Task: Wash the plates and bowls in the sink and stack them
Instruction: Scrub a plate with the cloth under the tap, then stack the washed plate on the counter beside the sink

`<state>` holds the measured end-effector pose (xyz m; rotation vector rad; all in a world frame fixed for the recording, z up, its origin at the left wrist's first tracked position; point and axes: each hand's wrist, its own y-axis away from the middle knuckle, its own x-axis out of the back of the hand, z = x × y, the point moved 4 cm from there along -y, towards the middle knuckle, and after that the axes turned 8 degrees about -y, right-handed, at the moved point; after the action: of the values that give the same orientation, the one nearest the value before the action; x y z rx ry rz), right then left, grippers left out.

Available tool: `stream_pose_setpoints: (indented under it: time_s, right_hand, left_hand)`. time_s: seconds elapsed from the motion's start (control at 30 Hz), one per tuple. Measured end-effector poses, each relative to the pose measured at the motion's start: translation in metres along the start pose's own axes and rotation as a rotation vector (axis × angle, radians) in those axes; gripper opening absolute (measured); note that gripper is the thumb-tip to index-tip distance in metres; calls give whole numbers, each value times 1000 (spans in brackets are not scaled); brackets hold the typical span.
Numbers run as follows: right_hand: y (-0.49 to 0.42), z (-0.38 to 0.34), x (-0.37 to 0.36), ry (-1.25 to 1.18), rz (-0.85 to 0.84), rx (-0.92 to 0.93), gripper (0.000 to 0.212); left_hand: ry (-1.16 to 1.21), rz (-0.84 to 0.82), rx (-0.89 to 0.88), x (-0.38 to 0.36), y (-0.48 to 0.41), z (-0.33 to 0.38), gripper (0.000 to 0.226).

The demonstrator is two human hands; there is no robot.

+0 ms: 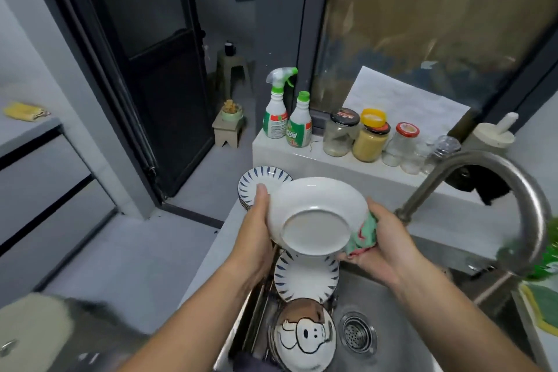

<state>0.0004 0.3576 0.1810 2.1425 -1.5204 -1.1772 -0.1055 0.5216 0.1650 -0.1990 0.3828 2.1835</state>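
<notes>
Your left hand (256, 220) gripping the white plate's (317, 214) left rim, underside toward you, above the sink (392, 311), your right hand (388, 240) pressing a clutched green cloth (365, 232) to its right edge, striped stack (261, 183) on the surface (225, 238) behind.

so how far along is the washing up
Looks done: a plate stack sits beside the sink. In hand: the left hand holds a white plate, the right hand presses a cloth to it. Left: a striped plate and a cartoon bowl in the sink.
</notes>
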Motion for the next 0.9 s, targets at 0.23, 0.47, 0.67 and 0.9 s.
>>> stream_pose_setpoints:
  time_s: [0.23, 0.47, 0.67, 0.9]
  right_hand:
    - [-60, 25, -33, 170, 31, 207, 31]
    - [-144, 34, -71, 643, 217, 380, 37]
    - [-209, 44, -95, 923, 334, 562, 34]
    - [-256, 55, -98, 967, 420, 581, 33]
  left_hand:
    - [57, -40, 240, 54, -93, -26, 44]
    - [-329, 87, 113, 99, -160, -32, 33]
    - [-379, 51, 96, 119, -220, -48, 36]
    - [-375, 117, 87, 127, -258, -75, 24]
